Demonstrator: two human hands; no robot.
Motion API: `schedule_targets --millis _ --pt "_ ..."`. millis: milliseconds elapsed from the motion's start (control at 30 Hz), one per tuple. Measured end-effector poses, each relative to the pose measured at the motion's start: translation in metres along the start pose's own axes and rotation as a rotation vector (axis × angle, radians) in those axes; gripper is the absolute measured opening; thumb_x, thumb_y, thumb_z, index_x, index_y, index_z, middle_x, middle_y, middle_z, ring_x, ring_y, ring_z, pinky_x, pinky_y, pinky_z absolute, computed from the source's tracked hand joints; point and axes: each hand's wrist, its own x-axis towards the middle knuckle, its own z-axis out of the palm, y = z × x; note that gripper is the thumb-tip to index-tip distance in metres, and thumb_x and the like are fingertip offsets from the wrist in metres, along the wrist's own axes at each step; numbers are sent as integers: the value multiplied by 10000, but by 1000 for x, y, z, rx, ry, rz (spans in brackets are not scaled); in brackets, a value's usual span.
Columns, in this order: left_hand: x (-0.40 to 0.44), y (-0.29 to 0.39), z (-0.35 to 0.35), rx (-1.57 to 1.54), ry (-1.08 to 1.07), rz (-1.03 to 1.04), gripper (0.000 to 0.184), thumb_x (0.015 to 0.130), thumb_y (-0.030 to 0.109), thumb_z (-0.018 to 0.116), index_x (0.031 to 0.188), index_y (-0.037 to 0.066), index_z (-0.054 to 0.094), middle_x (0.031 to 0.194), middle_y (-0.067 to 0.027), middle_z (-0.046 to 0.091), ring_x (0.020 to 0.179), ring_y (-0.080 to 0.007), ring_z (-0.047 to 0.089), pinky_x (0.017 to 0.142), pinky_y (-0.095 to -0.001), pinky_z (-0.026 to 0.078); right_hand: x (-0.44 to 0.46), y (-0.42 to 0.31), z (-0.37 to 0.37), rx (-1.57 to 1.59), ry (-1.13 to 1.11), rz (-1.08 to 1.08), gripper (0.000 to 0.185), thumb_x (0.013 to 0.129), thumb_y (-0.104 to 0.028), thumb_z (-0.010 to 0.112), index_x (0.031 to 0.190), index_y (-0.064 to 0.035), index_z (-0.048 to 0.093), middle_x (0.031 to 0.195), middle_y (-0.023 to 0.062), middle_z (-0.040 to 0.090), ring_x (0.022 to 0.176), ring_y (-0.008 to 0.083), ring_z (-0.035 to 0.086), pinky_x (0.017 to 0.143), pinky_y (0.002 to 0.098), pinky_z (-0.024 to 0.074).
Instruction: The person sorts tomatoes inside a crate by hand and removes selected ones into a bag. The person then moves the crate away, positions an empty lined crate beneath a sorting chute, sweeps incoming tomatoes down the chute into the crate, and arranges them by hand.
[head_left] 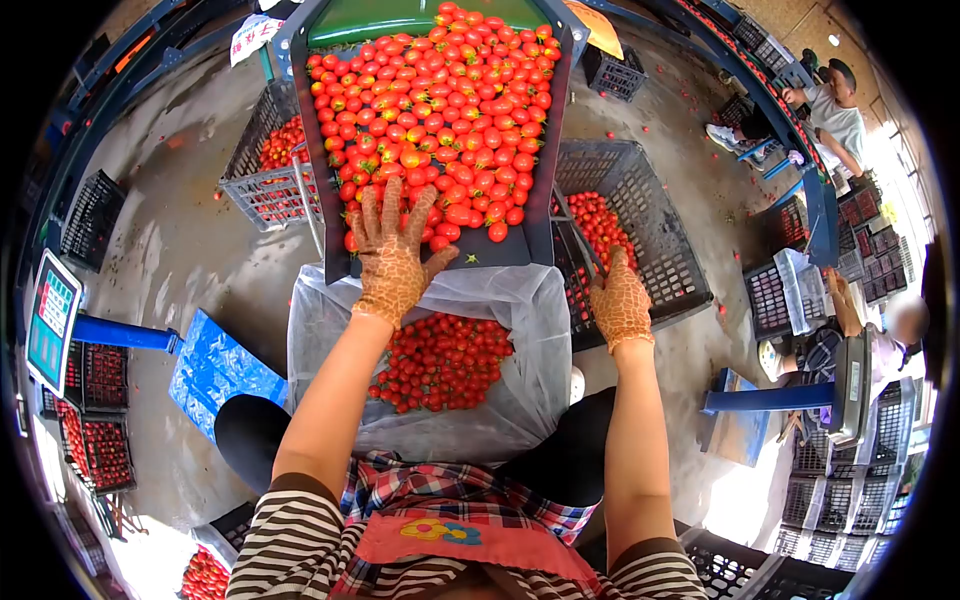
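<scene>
From my remote post: tomatoes (440, 120) lay loose on the dark chute (490, 245), far centre; more sat nearer in the plastic liner (535, 350). Left hand (390, 275) was wide, fingers splayed on the chute's near-left fruit. Right hand (620, 305) was part-curled by the right crate (672, 250); I couldn't tell if it gripped anything. I judged the fruit light, slick, easily bruised: cup loosely around the sides, no pinching.

2 hands (392, 272), 1 chute (508, 250), 2 other ppl (838, 120), many toms (458, 214), many crates (672, 240)
</scene>
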Motion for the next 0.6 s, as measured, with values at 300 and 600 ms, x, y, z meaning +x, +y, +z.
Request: schedule_targets --millis 300,600 --pt "17 -17 25 151 77 20 549 743 397 707 1235 209 549 1438 -128 311 1323 -404 256 1053 -582 206 17 5 24 -204 -456 156 311 829 -126 530 1114 -9 496 1017 231 633 974 360 620 840 444 486" --pt "16 -30 27 102 68 46 300 774 224 660 1043 92 644 1246 -119 519 1207 -364 431 1014 -533 310 16 16 28 -116 -558 141 408 770 -161 582 1130 0 483 1063 236 613 1032 368 586 887 434 459"
